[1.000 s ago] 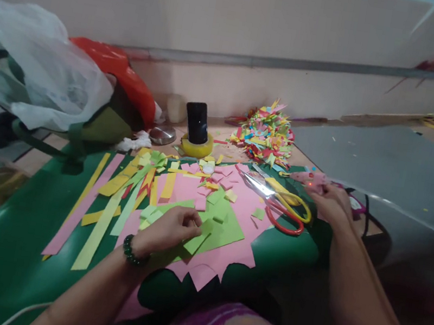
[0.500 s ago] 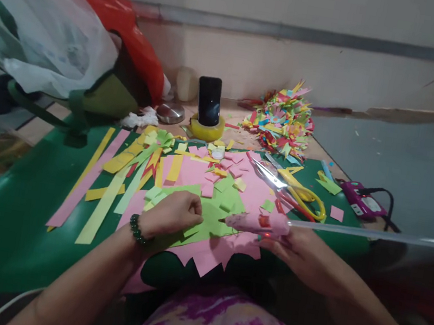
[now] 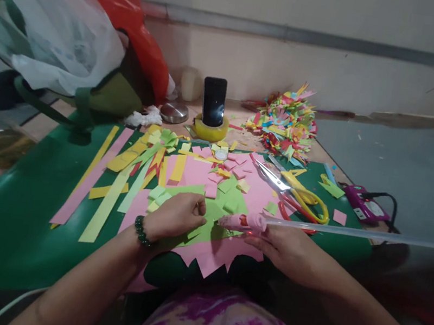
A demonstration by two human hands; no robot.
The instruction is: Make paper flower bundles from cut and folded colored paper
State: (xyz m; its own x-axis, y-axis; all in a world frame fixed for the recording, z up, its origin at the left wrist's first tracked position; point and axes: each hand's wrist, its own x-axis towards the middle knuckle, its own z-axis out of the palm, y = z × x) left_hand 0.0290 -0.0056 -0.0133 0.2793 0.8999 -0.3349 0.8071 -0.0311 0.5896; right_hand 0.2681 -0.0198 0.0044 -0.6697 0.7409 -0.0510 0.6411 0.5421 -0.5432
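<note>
My right hand (image 3: 283,247) grips a pink-wrapped glue gun (image 3: 242,222), its nozzle pointing left. A long translucent glue stick (image 3: 354,232) runs out of its back end toward the right. Close to the nozzle, my left hand (image 3: 178,214) rests over green paper (image 3: 212,219) with thumb and fingers pinched together; anything between them is too small to make out. Under the green paper lies pink paper (image 3: 207,262) with a jagged front edge. Small folded paper pieces (image 3: 233,187) are scattered just beyond my hands.
Paper strips (image 3: 105,205) lie to the left on the green mat (image 3: 20,230). Yellow-handled scissors (image 3: 306,196) are at the right, near a purple power socket (image 3: 366,205). Behind stand a phone (image 3: 213,101) on a tape roll (image 3: 209,129), a colourful paper cluster (image 3: 285,121) and bags (image 3: 94,55).
My right hand has brought the glue gun leftward, so its nozzle is nearer my left fingertips. My left hand stays pinched over the green paper. The view has shifted slightly.
</note>
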